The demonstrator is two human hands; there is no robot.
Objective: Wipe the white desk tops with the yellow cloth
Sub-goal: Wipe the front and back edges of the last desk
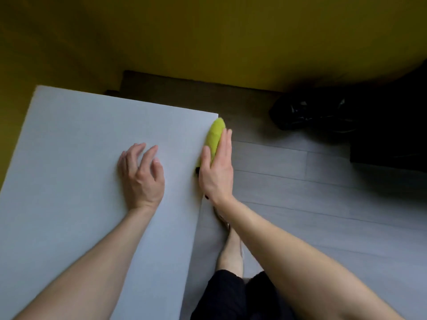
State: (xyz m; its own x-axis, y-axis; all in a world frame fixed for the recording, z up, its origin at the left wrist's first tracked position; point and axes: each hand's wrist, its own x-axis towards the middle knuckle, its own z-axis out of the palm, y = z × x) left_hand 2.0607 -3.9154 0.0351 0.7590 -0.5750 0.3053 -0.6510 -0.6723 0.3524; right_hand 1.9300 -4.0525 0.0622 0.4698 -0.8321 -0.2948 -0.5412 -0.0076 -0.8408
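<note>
Looking down through the head camera, I saw the left hand (pixel 141 172) resting palm down on the white desk top (pixel 76 158), its fingers (pixel 151 153) loosely spread and a little bent, gripping nothing. The right hand (pixel 216 168) stood on its edge at the desk's right side, forearm crossing in from the lower right. Its fingers were straight and pressed together, pointing toward the far corner, with the thumb (pixel 204 157) lying on the desk-top side. Between thumb and fingers sat the yellow cloth (pixel 216 135), bunched into a roll and pressed flat-handed against the desk's right edge, just short of the far right corner, its tip poking out beyond the fingertips. Beside the desk I could make out a bare leg (pixel 231 250) and black shorts (pixel 221 296) over grey floorboards (pixel 300 204). A dark glossy bag (pixel 307 114) lay near the yellow wall (pixel 208 42).
</note>
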